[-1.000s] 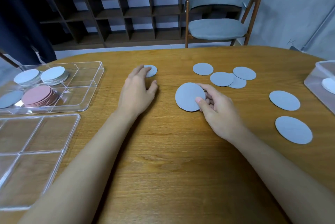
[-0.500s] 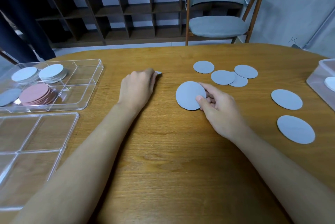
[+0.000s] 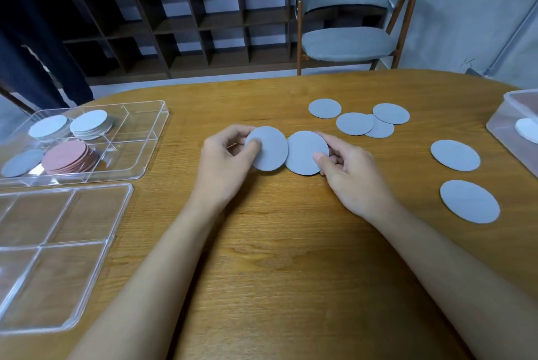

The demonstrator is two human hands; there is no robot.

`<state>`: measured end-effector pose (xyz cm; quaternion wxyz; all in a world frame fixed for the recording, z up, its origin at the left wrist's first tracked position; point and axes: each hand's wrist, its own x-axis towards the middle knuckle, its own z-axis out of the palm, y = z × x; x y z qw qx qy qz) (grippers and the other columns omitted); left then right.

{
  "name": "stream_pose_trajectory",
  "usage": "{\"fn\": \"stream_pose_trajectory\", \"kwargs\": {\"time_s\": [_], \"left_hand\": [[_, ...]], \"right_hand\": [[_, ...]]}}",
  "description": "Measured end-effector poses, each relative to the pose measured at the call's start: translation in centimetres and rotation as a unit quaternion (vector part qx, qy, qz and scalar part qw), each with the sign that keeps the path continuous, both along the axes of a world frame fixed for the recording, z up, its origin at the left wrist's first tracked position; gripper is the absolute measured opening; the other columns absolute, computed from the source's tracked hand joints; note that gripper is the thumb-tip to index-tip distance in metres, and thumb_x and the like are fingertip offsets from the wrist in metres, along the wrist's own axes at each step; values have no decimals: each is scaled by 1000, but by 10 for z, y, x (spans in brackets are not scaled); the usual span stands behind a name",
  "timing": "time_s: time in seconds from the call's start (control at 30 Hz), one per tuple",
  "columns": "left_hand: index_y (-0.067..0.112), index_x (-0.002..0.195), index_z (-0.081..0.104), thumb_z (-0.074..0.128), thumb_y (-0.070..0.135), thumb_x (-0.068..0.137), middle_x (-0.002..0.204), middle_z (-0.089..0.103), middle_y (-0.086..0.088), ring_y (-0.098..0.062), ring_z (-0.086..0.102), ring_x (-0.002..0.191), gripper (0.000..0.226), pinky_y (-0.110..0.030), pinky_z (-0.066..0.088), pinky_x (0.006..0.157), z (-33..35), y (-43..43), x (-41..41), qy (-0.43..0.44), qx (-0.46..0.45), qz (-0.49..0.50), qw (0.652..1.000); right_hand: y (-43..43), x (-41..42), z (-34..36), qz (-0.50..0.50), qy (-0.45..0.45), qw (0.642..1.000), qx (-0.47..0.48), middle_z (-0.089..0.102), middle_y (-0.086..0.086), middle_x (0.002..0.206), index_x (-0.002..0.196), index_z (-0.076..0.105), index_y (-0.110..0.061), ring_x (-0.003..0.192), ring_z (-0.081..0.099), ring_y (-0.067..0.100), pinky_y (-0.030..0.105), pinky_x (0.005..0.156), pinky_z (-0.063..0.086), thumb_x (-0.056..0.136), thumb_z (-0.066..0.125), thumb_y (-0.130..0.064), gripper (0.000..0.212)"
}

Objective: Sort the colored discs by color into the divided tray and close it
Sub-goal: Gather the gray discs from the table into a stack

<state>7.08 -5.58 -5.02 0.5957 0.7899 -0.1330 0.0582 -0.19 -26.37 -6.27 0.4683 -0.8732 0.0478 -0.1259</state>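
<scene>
Table (image 3: pixel 291 272), frame center: left hand (image 3: pixel 224 161) pinches left disc (image 3: pixel 270 153), thumb on top; right hand (image 3: pixel 349 176) pinches right disc (image 3: pixel 304 150) likewise, disc edges touching. Loose discs (image 3: pixel 455 155) lie at right. Tray (image 3: pixel 151 138), center-left, holds white, pink & grey stacks (image 3: pixel 67 156); lid (image 3: pixel 87 243) sits lower left.

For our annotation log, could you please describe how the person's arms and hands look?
The left forearm and right forearm are bare to the frame's edge, with no sleeves in view. The left hand and right hand wear no gloves, rings, watch or bands. The visible thumbnails look short.
</scene>
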Motion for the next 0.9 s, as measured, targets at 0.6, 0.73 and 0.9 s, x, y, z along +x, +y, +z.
{"fn": "stream_pose_trajectory", "kwargs": {"time_s": [0.6,0.73,0.9], "left_hand": [[21,127,74,78,20,93,106,78,10,0,74,95,34,-20,60,83,-2,-11,-15,-107,59,-57,991],[22,125,75,79,20,92,110,78,12,4,73,99,33,-13,55,86,-3,-8,-15,-132,109,-78,982],[19,123,77,81,15,90,110,79,8,2,75,96,33,-15,57,89,-6,-13,-15,-120,86,-65,987]], "right_hand": [[6,-8,9,28,-30,999,-34,68,-22,114,147,48,-46,78,72,4,29,93,51,111,39,-26,42],[7,-11,13,24,16,998,-61,66,-14,124,150,45,-42,100,66,-3,22,98,46,111,36,-27,43],[9,-16,22,53,103,990,-80,41,-13,133,162,13,-40,117,29,-7,27,97,23,110,29,-42,55]]}}
